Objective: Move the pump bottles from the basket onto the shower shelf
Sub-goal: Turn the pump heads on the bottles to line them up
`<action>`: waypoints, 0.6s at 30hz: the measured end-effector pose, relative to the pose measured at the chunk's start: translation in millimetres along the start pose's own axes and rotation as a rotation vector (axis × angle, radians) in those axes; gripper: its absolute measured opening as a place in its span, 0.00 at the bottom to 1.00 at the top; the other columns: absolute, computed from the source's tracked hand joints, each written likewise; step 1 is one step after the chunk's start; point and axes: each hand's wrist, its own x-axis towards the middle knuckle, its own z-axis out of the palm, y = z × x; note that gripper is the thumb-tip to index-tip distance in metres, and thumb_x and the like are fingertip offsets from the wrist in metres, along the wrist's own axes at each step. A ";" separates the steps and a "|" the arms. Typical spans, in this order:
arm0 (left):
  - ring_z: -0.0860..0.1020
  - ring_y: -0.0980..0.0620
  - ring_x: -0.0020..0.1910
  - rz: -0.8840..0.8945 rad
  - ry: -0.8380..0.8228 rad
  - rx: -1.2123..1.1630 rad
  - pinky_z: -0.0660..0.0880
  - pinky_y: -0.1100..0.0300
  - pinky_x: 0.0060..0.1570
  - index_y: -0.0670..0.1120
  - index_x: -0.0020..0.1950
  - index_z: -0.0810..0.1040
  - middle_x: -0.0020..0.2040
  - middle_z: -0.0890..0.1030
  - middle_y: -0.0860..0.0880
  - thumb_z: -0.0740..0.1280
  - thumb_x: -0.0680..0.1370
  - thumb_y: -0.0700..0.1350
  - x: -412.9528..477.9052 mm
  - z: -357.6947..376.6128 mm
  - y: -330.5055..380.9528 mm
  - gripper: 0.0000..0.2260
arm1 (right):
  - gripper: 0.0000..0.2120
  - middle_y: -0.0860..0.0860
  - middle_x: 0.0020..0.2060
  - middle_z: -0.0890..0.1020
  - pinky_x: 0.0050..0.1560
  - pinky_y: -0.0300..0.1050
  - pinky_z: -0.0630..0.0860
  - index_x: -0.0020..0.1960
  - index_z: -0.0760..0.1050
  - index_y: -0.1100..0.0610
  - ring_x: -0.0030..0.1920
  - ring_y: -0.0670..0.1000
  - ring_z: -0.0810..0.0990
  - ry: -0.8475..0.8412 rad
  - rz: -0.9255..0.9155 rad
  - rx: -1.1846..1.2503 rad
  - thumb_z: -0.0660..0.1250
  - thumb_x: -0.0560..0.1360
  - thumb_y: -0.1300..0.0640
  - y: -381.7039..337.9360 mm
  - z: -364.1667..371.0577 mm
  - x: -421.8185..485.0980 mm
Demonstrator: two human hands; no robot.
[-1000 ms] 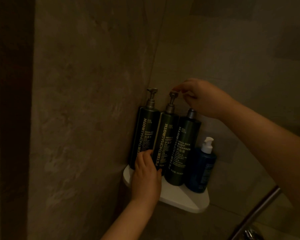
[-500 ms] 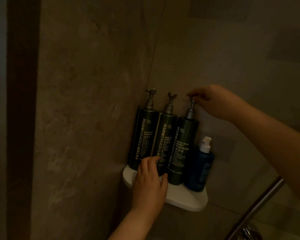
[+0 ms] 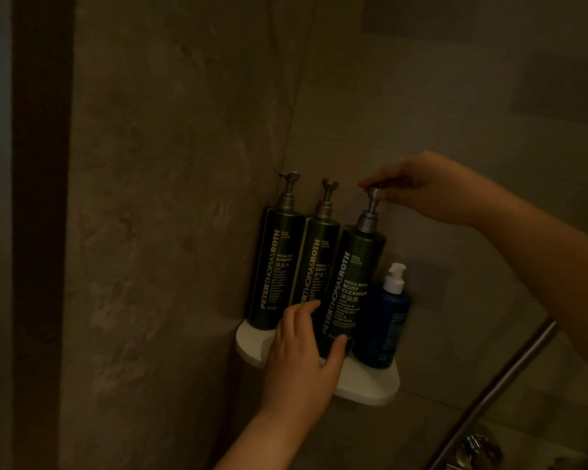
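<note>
Our right hand (image 3: 431, 188) has left the middle pump and now pinches the pump head (image 3: 374, 192) of the cleanser (image 3: 350, 286) between thumb and fingertips. Our left hand (image 3: 302, 351) has slid over from the conditioner (image 3: 316, 259) to the cleanser's lower end. The cleanser itself, upright half a second ago, now leans with its top toward the right, away from the conditioner's neck.

We hold the cleanser at both ends. Our left thumb lies across its front near the foot and the fingers curl round its left side, with the index fingertip up against the conditioner's label. The foot sits low at the shelf (image 3: 367, 381), but our hand hides most of it, so we cannot tell whether it stands flat.

We see the shampoo (image 3: 275, 262) upright in the corner against the wall (image 3: 170, 198), and the conditioner upright just beside it, their sides touching. A shorter blue bottle (image 3: 391, 320) with a white pump stands at the right end of the shelf, close against the cleanser.

We make out a slanting metal rail (image 3: 496, 391) at lower right, with a dim tap fitting (image 3: 476, 449) below it.
</note>
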 end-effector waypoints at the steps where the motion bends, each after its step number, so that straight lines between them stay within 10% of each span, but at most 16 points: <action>1: 0.64 0.60 0.66 -0.004 -0.008 -0.004 0.66 0.59 0.64 0.57 0.70 0.57 0.67 0.62 0.58 0.62 0.75 0.60 -0.3 -0.3 0.4 0.27 | 0.13 0.49 0.53 0.83 0.55 0.36 0.73 0.60 0.78 0.52 0.52 0.44 0.79 -0.003 -0.011 0.007 0.65 0.77 0.60 -1.7 -0.6 -0.9; 18: 0.57 0.66 0.65 -0.035 -0.105 -0.112 0.59 0.65 0.63 0.63 0.73 0.44 0.73 0.57 0.60 0.67 0.72 0.59 -4.9 3.2 -0.8 0.39 | 0.13 0.38 0.50 0.82 0.48 0.21 0.71 0.58 0.77 0.44 0.49 0.33 0.79 0.015 -0.031 0.239 0.65 0.76 0.57 -6.9 -17.2 -9.3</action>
